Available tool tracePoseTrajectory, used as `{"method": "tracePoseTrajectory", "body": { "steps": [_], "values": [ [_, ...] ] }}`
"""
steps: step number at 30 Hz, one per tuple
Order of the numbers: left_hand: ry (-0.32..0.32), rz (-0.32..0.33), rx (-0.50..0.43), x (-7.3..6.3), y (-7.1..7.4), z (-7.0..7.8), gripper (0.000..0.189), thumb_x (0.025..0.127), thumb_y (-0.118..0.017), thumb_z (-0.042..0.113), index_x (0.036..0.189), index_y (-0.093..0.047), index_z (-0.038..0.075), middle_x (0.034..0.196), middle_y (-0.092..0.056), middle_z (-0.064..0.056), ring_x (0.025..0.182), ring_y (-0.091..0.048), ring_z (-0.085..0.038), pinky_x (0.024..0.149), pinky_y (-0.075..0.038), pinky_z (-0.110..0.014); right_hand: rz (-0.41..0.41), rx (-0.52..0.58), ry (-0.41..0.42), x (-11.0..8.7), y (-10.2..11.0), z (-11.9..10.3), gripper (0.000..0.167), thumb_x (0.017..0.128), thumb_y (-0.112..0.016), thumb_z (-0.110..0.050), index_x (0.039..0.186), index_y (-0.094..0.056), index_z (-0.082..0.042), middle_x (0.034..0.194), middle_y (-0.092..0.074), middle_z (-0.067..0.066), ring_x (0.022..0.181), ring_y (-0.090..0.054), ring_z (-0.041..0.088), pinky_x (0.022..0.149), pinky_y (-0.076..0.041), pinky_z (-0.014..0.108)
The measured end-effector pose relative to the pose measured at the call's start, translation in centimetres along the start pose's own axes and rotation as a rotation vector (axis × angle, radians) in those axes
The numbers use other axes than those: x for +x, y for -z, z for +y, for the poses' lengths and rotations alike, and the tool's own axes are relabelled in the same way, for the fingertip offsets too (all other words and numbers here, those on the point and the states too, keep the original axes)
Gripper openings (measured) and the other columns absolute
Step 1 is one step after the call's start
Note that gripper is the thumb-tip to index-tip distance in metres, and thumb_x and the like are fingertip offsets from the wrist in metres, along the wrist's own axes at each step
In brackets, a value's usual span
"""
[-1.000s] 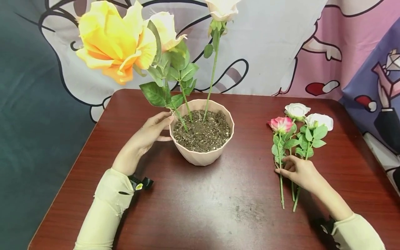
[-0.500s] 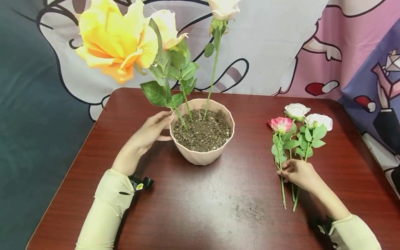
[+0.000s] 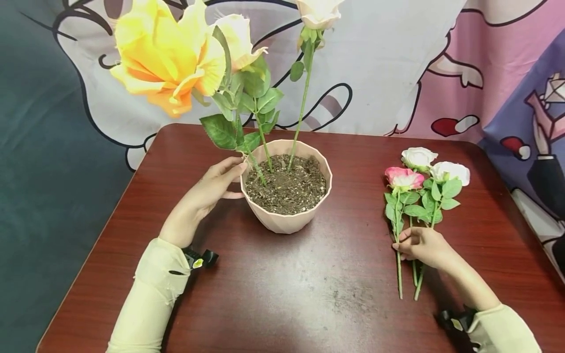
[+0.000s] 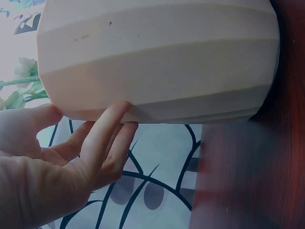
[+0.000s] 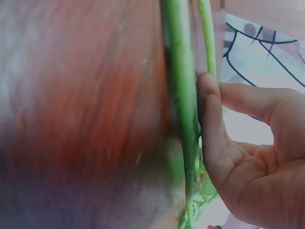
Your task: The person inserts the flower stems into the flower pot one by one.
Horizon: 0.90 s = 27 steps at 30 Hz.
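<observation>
My left hand touches the left side of a pale pink flowerpot, thumb at the rim. In the left wrist view its fingers lie against the pot's outer wall. The pot holds dark soil, from which a yellow-orange rose, a cream rose and a pale rose rise on long stems. At the right, my right hand pinches the stem of a pink rose between thumb and fingertips. Two white roses lie beside it, stems partly hidden behind the hand.
The dark red wooden table has dusty smudges in front of the pot. A printed cartoon cloth hangs right behind it. A plain dark green cloth hangs at the left.
My right hand has gripped the pink rose's stem. The bloom has shifted slightly right and turned, with its leaves moving too. The left hand and pot have stayed in place.
</observation>
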<state>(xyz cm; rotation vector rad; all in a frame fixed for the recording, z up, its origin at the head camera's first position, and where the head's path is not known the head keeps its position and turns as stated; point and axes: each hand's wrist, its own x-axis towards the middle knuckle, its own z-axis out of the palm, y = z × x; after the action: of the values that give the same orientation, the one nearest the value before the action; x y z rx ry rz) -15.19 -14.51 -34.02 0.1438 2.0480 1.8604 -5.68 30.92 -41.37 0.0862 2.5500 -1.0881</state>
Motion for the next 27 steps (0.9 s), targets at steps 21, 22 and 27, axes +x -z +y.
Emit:
{"method": "tracePoseTrajectory", "body": {
  "steps": [21,22,27],
  "values": [
    [0.001,0.005,0.009,-0.3,0.0,0.0,0.050,0.100,-0.043,0.031,0.140,-0.034,0.004,0.134,-0.039,-0.018,0.118,-0.041,-0.031,0.082,-0.055,-0.040,0.025,0.092,0.183,-1.6,1.2,-2.5,0.025,0.089,-0.062,-0.008,0.101,-0.049,0.009,0.077,-0.065,0.011,0.068,-0.065,0.012,0.062,-0.057,0.034],
    [0.001,0.005,0.006,-0.3,0.0,0.0,0.049,0.100,-0.043,0.031,0.140,-0.035,0.004,0.134,-0.039,-0.017,0.118,-0.041,-0.031,0.082,-0.054,-0.041,0.028,0.089,0.197,-1.7,1.2,-2.7,0.025,0.090,-0.062,-0.008,0.101,-0.048,0.009,0.077,-0.065,0.011,0.068,-0.065,0.011,0.062,-0.057,0.034],
    [-0.004,0.003,0.001,-0.2,-0.1,0.0,0.048,0.100,-0.043,0.031,0.139,-0.036,0.005,0.129,-0.041,-0.015,0.115,-0.044,-0.029,0.082,-0.054,-0.042,0.025,0.048,0.248,-2.1,1.0,-4.2,0.024,0.090,-0.062,-0.009,0.102,-0.049,0.007,0.080,-0.064,0.011,0.070,-0.065,0.009,0.063,-0.057,0.032]
  ]
}}
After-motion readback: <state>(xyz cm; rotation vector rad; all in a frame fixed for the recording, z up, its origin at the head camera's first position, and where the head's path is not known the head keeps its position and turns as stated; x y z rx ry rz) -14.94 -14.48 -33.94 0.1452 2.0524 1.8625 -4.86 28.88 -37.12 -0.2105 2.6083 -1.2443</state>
